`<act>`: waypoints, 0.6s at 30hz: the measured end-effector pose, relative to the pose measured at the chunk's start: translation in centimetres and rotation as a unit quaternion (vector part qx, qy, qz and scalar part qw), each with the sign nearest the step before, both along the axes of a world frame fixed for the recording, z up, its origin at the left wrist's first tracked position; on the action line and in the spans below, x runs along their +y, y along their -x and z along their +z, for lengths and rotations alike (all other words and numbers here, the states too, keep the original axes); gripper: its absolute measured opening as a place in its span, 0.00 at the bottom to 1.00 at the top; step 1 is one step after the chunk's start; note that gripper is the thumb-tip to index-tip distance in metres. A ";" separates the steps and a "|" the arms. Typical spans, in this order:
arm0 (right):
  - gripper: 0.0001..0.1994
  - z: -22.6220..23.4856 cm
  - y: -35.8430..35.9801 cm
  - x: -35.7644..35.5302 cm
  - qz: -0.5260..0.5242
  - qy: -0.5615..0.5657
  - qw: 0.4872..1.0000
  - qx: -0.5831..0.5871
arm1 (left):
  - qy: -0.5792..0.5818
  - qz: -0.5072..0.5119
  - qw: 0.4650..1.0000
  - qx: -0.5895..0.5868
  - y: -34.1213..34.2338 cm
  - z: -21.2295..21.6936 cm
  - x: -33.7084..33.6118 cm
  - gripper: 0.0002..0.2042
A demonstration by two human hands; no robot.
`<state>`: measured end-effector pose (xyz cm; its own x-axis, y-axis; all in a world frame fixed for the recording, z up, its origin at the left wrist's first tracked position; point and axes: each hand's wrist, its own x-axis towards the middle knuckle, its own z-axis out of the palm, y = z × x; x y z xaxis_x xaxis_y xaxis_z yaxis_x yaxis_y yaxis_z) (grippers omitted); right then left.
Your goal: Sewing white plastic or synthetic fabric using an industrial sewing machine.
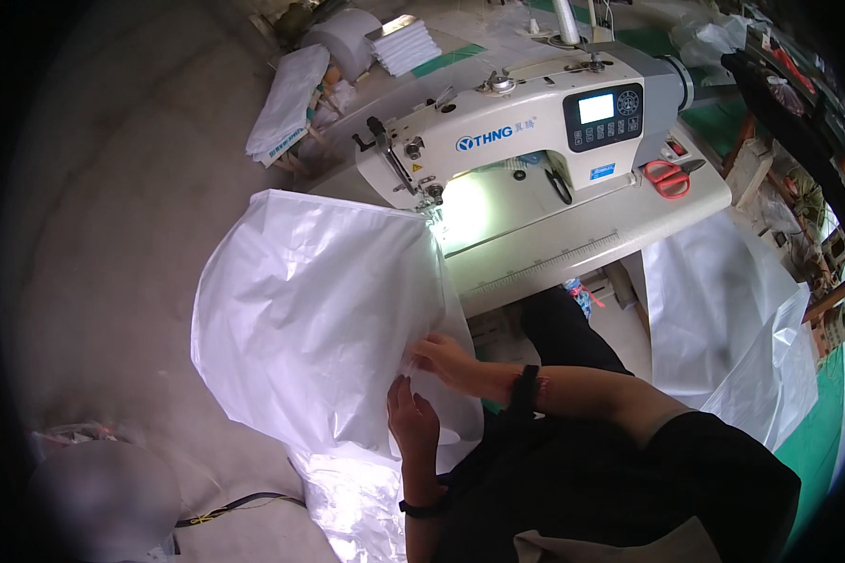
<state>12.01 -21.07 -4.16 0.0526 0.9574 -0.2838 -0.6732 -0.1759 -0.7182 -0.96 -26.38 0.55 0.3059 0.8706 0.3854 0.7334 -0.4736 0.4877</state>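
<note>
A large white plastic sheet (300, 291) hangs from the sewing machine (535, 117) down over my lap. Its upper corner lies by the needle, where a bright lamp lights the machine bed. My right hand (446, 361) reaches in from the right and pinches the sheet near its right side. Just below and to the left, my left hand (413, 424) has its fingers bent against the same sheet, gripping a fold of it. The two hands are close together. What exactly lies between the fingertips is partly hidden.
Red-handled scissors (668, 178) and dark thread snips (559, 183) lie on the machine table (535, 263). More white sheeting (723, 310) hangs at the right. Folded white stacks (406, 45) sit behind. A round pale object (103, 502) and a black cable (244, 502) are at lower left.
</note>
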 end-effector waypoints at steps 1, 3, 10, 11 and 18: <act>0.12 0.6 -0.2 -1.3 0.031 -0.013 0.996 0.082 | -0.011 0.023 0.999 0.026 0.2 -0.6 -0.2 0.15; 0.10 1.6 -1.1 -3.6 0.054 -0.025 0.985 0.161 | 0.014 0.119 0.993 0.016 2.4 -2.6 0.0 0.16; 0.11 6.1 -3.8 -7.3 0.574 -0.189 0.791 -0.097 | -0.143 0.362 0.913 0.122 16.5 -2.2 3.6 0.16; 0.12 6.9 -4.2 -7.4 0.671 -0.170 0.710 -0.128 | -0.165 0.398 0.888 0.162 16.8 -0.1 3.2 0.14; 0.18 0.6 -6.6 -7.0 0.702 -0.016 0.530 -0.474 | 0.037 0.041 0.990 -0.130 7.5 2.7 0.4 0.16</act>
<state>18.58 -28.02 -3.55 -0.6143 0.2443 -0.7503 0.7732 -0.0033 -0.6341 -8.48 -25.97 3.25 0.1319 0.9173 0.3756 0.6132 -0.3732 0.6962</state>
